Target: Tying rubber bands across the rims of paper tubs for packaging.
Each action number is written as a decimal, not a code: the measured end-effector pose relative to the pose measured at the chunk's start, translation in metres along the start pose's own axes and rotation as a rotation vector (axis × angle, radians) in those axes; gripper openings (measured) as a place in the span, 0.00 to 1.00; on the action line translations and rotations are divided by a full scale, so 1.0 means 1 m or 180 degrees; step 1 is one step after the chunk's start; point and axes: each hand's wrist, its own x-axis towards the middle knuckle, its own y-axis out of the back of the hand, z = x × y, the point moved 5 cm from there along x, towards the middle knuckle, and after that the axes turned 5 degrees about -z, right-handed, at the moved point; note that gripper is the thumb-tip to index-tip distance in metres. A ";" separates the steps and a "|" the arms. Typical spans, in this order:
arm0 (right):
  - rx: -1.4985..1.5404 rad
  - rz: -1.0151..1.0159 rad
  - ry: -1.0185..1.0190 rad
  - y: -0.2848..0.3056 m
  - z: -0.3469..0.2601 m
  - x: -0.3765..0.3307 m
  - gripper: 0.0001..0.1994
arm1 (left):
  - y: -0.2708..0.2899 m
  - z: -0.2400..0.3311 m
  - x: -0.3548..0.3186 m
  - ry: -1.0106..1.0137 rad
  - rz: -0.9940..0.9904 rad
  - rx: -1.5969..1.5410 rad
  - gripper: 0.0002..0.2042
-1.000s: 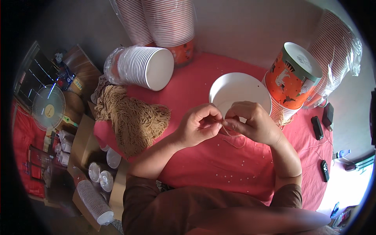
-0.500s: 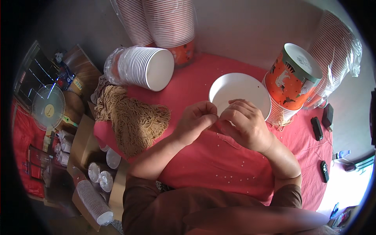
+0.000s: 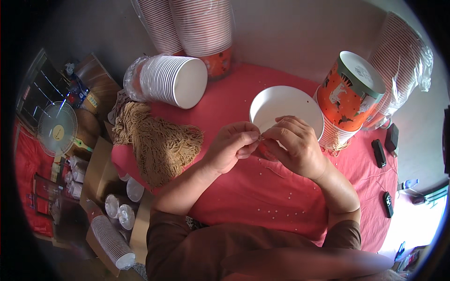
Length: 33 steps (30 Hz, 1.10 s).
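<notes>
At my 9 o'clock, the yarn [image 3: 164,145] lies heaped. My left grip [image 3: 228,147] pinches the string [image 3: 260,137] at my fingertips; it should be light, limp, and easiest to hold near its end. My right grip [image 3: 298,149] meets it at 3 o'clock; whether it clasps the string, I cannot tell. A second ago, a fuller loop hung at 5 o'clock; now less shows.

Tablecloth [image 3: 229,103]: red cloth, matt, wrinkled at right side. Thread [image 3: 275,172]: thin, soft-looking fibre. Yarn bundle [image 3: 161,145]: rough, fibrous, dull. White bucket [image 3: 274,105]: seems paper, smooth inside. Orange bucket [image 3: 344,96]: printed paper, smooth, slightly glossy. Bag [image 3: 422,75] at right: thin clear plastic, crumpled, very shiny. Carton [image 3: 101,161]: brown cardboard, matt.
</notes>
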 end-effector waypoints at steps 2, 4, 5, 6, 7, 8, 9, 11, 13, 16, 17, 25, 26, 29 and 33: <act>0.0000 0.0008 -0.0066 0.000 0.002 -0.001 0.13 | 0.002 -0.002 0.000 -0.0068 -0.0045 -0.0092 0.05; 0.0027 0.0027 -0.0092 0.000 0.002 -0.001 0.13 | 0.005 -0.002 0.000 -0.0150 -0.0040 -0.0033 0.06; 0.0056 0.0045 -0.0117 0.000 0.003 -0.001 0.12 | 0.006 -0.002 0.000 -0.0232 -0.0034 0.0026 0.06; 0.0054 0.0046 -0.0119 0.000 0.002 -0.001 0.12 | 0.005 -0.001 -0.001 -0.0231 -0.0037 0.0026 0.06; 0.0097 0.0069 -0.0172 0.001 0.002 -0.001 0.12 | 0.005 0.001 -0.002 -0.0314 0.0054 0.0408 0.06; 0.0139 0.0091 -0.0224 0.001 0.003 -0.001 0.12 | 0.005 0.003 -0.003 -0.0396 0.0145 0.0791 0.05; 0.0139 0.0091 -0.0225 0.001 0.004 -0.001 0.12 | 0.003 0.002 -0.004 -0.0396 0.0144 0.0790 0.05; 0.0200 0.0109 -0.0214 0.001 0.005 -0.002 0.11 | -0.003 0.007 -0.005 -0.0826 0.0202 0.1211 0.05; 0.0180 0.0101 -0.0230 0.000 0.006 -0.002 0.11 | -0.003 0.007 -0.006 -0.0857 0.0214 0.1367 0.05; 0.0073 0.0120 -0.0254 0.003 0.005 -0.001 0.10 | -0.007 0.010 -0.006 -0.0888 0.0251 0.1700 0.04; -0.0016 0.0147 -0.0261 0.005 0.004 0.000 0.10 | -0.009 0.011 -0.005 -0.0889 0.0275 0.1876 0.04; -0.0407 -0.0191 -0.0403 0.006 0.006 -0.001 0.08 | -0.005 0.013 -0.004 -0.1051 0.0398 0.1904 0.03; -0.0412 -0.0273 -0.0418 0.005 0.007 -0.001 0.07 | -0.005 0.013 -0.004 -0.1036 0.0416 0.1856 0.03; -0.0443 -0.0274 -0.0379 0.006 0.009 -0.001 0.07 | -0.005 0.014 -0.004 -0.0972 0.0388 0.1900 0.03; -0.0641 -0.0645 -0.0475 0.006 0.012 -0.005 0.10 | -0.006 0.013 -0.003 -0.0959 0.0351 0.1936 0.03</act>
